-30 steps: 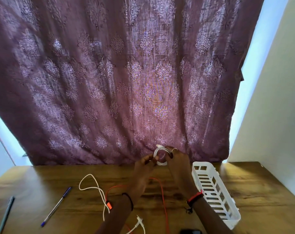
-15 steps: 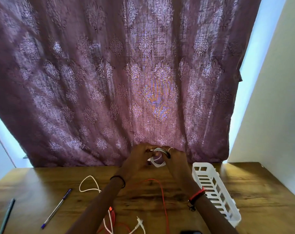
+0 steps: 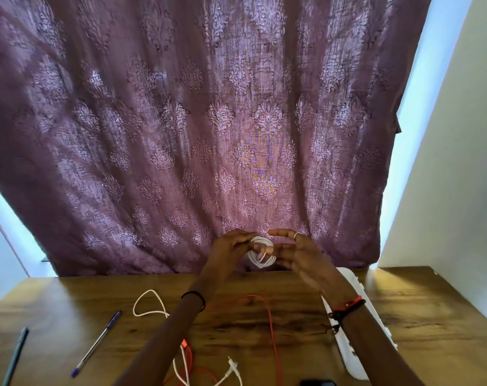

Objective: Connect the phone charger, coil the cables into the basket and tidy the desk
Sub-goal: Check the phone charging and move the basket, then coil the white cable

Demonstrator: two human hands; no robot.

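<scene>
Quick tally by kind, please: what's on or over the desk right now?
Cables: 3 (white coil held in left hand, loose white cable, red cable)
Pens: 2 (purple pen, dark pen)
Basket: 1
Dark item cut off at the bottom edge: 1
Total: 7

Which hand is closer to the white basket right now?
Right. The right hand hovers near the basket's far end; the left hand, gripping the cable coil, sits farther left.
</scene>
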